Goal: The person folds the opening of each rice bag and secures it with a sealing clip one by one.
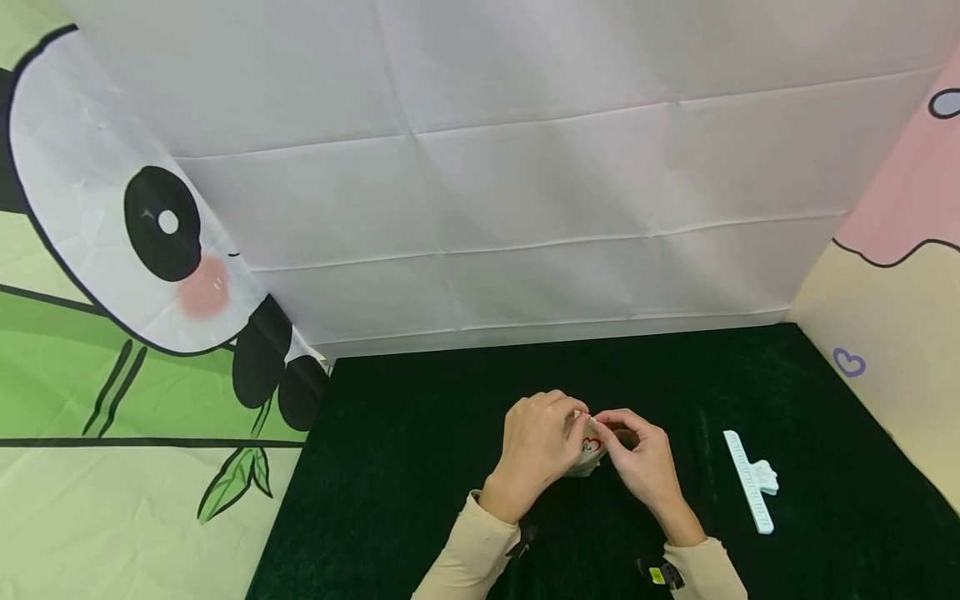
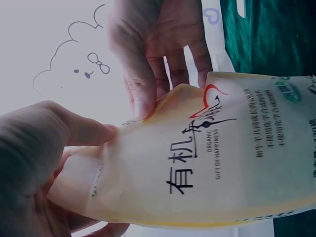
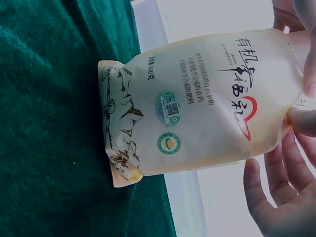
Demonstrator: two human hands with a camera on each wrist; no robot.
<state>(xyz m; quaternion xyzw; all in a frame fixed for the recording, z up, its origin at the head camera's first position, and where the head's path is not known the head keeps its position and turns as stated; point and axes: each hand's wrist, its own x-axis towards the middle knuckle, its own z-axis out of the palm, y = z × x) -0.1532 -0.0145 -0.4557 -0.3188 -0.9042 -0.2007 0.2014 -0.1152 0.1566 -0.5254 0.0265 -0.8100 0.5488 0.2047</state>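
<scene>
Left hand (image 1: 536, 437) and right hand (image 1: 648, 462) pinch the bag (image 1: 590, 447) at its top.
Thumbs and fingers close on the edge from either side; it stands upright on the worktop (image 1: 412, 425), left of the clip (image 1: 750, 483). Even, light tension should keep it from tipping.

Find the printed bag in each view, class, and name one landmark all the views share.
Head: small, below and right of centre, between the left hand and right hand.
Left wrist: the bag is large, stretching from lower left to the right edge.
Right wrist: large, stretching from left of centre to the right side.
Shared landmark: its red heart outline.
</scene>
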